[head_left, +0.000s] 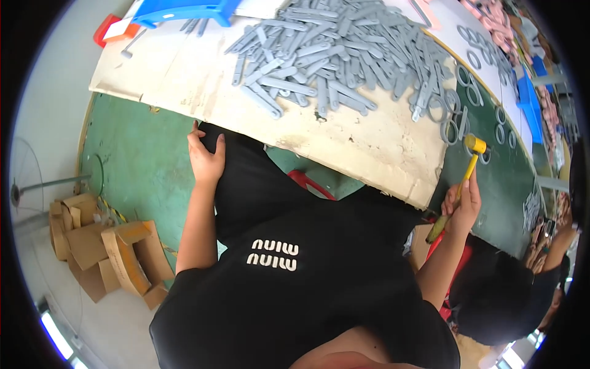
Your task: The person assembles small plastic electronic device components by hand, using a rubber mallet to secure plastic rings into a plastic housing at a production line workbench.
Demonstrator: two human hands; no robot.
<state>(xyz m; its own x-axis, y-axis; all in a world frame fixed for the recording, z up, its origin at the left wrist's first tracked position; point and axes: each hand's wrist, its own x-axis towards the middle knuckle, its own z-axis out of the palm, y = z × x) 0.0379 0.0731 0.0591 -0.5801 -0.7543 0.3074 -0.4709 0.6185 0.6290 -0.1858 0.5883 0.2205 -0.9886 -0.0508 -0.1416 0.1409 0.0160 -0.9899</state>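
Note:
My right hand (462, 206) is wrapped round the handle of a small mallet with a yellow head (475, 144), held upright beside the right corner of the cardboard sheet. My left hand (208, 160) is at the sheet's front edge, beside my black-clad leg. Its thumb and index finger are apart, with nothing visible between them; the other fingers are partly hidden. A large pile of flat, elongated grey parts (344, 52) covers the far middle of the cardboard sheet (246, 107). Several grey rings (450, 131) lie near the mallet head.
A blue plastic bin (184, 8) stands at the far left, near a red-orange box (120, 31). Cardboard boxes (132, 258) sit on the floor at left. Another person in dark clothes (501, 295) is close on my right. A second blue bin (528, 107) stands at far right.

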